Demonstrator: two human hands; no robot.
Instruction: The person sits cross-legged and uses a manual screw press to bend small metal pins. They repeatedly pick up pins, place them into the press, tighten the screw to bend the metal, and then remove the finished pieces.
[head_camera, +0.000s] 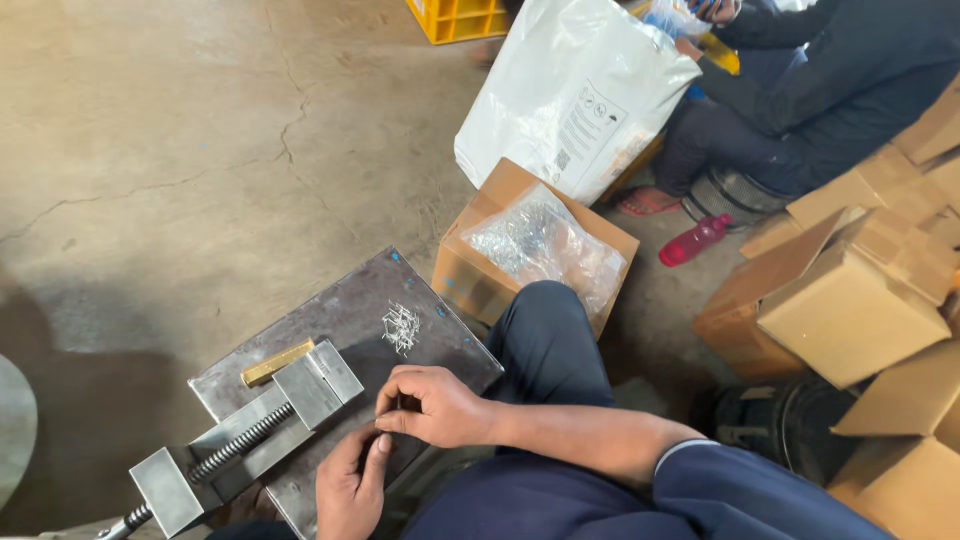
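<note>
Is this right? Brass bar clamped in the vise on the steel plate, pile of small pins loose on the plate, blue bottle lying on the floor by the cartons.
One detail is off: the bottle on the floor is pink-red, not blue, as the head view shows. The rest holds: brass bar in the vise on the steel plate, small pins loose on it, cartons beside the bottle.

Soft, even daylight; faint shadows at left; sharp focus; slight wide-angle edge stretch

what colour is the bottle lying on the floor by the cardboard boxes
Pink-red, best seen in the head view: the bottle lies on the concrete floor.
</note>
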